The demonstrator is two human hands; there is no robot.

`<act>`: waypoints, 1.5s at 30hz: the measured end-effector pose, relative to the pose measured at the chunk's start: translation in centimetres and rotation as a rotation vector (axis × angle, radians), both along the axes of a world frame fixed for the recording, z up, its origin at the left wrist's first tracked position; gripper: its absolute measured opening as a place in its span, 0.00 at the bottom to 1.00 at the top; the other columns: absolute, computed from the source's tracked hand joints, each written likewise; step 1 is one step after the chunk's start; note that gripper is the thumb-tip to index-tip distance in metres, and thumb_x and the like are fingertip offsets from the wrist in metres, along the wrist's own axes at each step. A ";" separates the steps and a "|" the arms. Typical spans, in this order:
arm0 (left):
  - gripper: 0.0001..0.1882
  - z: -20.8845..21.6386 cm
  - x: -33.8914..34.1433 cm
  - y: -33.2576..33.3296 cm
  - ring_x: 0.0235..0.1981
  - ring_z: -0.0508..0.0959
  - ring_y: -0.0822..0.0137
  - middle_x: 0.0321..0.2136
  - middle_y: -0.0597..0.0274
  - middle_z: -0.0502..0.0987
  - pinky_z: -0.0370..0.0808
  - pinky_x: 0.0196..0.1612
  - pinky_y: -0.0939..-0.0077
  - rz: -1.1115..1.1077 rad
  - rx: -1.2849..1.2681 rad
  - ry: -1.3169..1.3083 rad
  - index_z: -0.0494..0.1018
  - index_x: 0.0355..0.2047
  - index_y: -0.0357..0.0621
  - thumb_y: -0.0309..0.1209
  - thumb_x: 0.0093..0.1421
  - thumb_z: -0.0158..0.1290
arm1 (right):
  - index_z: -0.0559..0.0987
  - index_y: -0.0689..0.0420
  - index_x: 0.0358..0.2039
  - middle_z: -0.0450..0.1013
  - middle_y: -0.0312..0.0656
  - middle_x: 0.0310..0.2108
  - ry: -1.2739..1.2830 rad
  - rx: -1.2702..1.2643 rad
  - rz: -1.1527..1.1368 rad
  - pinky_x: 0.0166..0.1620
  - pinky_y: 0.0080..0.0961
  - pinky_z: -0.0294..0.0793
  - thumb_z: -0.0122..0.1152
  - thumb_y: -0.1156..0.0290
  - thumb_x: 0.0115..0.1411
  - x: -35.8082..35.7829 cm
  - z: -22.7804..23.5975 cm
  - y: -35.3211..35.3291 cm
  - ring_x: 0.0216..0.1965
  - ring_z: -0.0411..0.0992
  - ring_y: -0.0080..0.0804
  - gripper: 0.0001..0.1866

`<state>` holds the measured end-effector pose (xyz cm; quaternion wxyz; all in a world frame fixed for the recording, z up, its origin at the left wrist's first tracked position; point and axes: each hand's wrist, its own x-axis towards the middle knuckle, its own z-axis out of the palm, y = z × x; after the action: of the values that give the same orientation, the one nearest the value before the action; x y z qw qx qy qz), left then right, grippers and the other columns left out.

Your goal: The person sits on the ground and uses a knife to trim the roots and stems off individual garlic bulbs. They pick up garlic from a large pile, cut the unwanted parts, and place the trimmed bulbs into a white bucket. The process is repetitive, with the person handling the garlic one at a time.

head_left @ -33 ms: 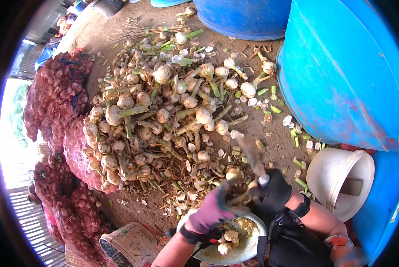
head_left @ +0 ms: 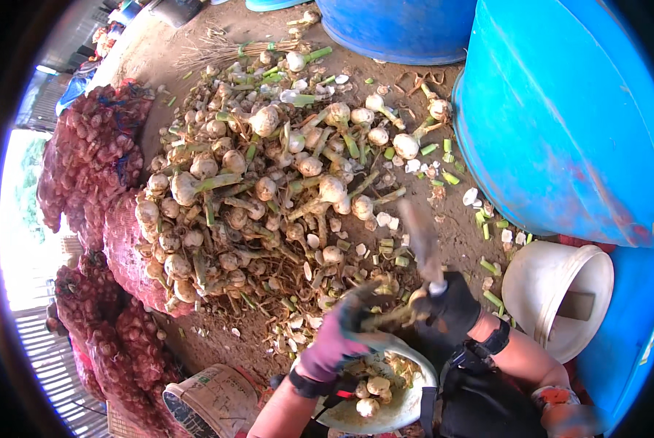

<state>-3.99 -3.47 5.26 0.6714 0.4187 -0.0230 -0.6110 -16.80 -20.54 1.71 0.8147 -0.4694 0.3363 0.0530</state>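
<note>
My right hand [head_left: 447, 312], in a black glove, is closed round the handle of a knife [head_left: 422, 241]. Its blade points away from me and is smeared by motion. A thick garlic stem [head_left: 393, 318] lies at the right hand's fingers and reaches toward my left hand [head_left: 338, 337]. That hand wears a pink and dark glove; its fingers are spread on either side of the stem's end, seemingly without gripping it. Below the hands is a pale basin [head_left: 411, 417] with several trimmed garlic bulbs [head_left: 368, 406] in it. A large heap of garlic with stems [head_left: 261, 190] lies beyond.
Red mesh sacks [head_left: 97, 150] of bulbs line the left side. Large blue tubs [head_left: 560, 124] stand at the right and back. A white bucket [head_left: 535, 288] lies tipped at right; a dirty bucket [head_left: 221, 398] is at lower left. Cut stem pieces [head_left: 493, 299] litter the ground.
The knife blade has swung up and to the right. My left hand has opened and drawn slightly left from the stem.
</note>
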 end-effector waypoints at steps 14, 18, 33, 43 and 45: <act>0.10 -2.1 -0.7 1.1 0.24 0.72 0.80 0.24 0.67 0.76 0.69 0.27 0.84 -0.037 0.494 -0.503 0.74 0.38 0.40 0.28 0.55 0.55 | 0.76 0.59 0.24 0.72 0.44 0.18 -0.177 -0.702 0.446 0.26 0.27 0.70 0.67 0.61 0.45 1.6 1.2 0.1 0.20 0.71 0.32 0.15; 0.05 -1.0 -0.2 1.2 0.18 0.69 0.73 0.17 0.60 0.71 0.67 0.22 0.77 -0.269 0.516 -1.071 0.74 0.28 0.40 0.28 0.54 0.56 | 0.77 0.58 0.24 0.72 0.53 0.21 -0.076 -0.770 0.793 0.30 0.34 0.72 0.62 0.60 0.43 1.8 -1.6 -0.3 0.25 0.73 0.47 0.14; 0.35 -14.1 7.7 -2.0 0.45 0.72 0.46 0.47 0.39 0.66 0.73 0.44 0.56 -1.005 1.109 -1.639 0.59 0.55 0.48 0.42 0.48 0.57 | 0.76 0.56 0.23 0.72 0.47 0.20 -0.203 -1.069 0.691 0.26 0.36 0.71 0.59 0.62 0.45 4.9 8.5 -1.6 0.23 0.74 0.45 0.11; 0.24 -13.8 7.4 0.0 0.35 0.76 0.68 0.36 0.60 0.75 0.74 0.40 0.77 -0.035 0.576 -0.915 0.70 0.45 0.39 0.19 0.45 0.59 | 0.75 0.55 0.22 0.68 0.43 0.16 -0.652 -1.327 0.822 0.22 0.35 0.68 0.58 0.65 0.40 4.5 13.1 0.4 0.18 0.69 0.42 0.09; 0.24 -11.8 6.8 0.1 0.33 0.74 0.73 0.36 0.66 0.73 0.74 0.37 0.79 0.088 0.503 -0.631 0.69 0.46 0.38 0.16 0.46 0.57 | 0.75 0.55 0.22 0.67 0.42 0.16 -0.669 -1.338 0.819 0.22 0.34 0.67 0.58 0.65 0.39 4.0 13.4 0.4 0.18 0.69 0.42 0.10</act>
<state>2.78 -3.35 -6.51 0.5334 0.7375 -0.0600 -0.4098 -12.79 -20.17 15.15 0.3388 -0.9275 -0.1579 -0.0081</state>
